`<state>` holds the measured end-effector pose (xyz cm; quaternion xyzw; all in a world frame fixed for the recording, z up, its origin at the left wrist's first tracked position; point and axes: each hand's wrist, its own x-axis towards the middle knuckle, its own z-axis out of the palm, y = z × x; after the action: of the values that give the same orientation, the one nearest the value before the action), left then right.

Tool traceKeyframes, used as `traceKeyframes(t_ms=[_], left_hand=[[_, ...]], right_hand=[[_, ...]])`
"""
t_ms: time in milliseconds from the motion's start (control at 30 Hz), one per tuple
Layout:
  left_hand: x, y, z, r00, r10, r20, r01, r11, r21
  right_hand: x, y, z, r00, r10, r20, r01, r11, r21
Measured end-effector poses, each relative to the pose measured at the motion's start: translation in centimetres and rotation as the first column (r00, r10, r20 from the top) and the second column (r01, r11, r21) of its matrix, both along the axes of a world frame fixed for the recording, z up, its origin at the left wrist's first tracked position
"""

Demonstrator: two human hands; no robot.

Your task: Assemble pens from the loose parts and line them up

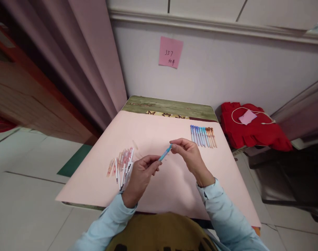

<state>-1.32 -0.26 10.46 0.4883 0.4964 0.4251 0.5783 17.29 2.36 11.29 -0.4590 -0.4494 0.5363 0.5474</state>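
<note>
A light-blue pen [165, 153] is held slantwise between both hands above the table. My left hand [143, 170] pinches its lower part, and my right hand [188, 153] has finger and thumb closed on its upper end. To the right lies a neat row of pens [202, 136], running from blue-violet through light blue to brown. Left of my left hand are several clear pen barrels [124, 157] with pinkish and orange prints. Several white refills [122, 174] with dark tips lie next to them, partly hidden by my left hand.
Pale pink paper [96, 188] covers most of the table, whose green wood-patterned far end [171, 106] shows. A red cloth [234, 129] with a white cable lies at the right. A pink note [170, 52] is on the wall, and a curtain [96, 52] hangs at the left.
</note>
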Motion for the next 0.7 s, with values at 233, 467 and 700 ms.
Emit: traceKeyframes(t_ms=[233,467,700], left_hand=[[1.4,-0.6,-0.4,0.982,0.037,0.185,-0.011,0.990,-0.138],[2.2,-0.8,-1.0,0.965,0.011,0.262,0.035,0.985,-0.170],[2.2,0.0,-1.7,0.948,0.113,0.297,-0.059,0.981,-0.184]], right_hand=[[-0.4,-0.2,0.0,0.998,-0.049,0.038,0.049,0.999,0.016],[-0.4,-0.1,0.6,0.997,-0.053,0.048,0.050,0.997,0.063],[-0.5,-3.2,-2.3,0.939,-0.078,0.334,0.083,0.997,0.000]])
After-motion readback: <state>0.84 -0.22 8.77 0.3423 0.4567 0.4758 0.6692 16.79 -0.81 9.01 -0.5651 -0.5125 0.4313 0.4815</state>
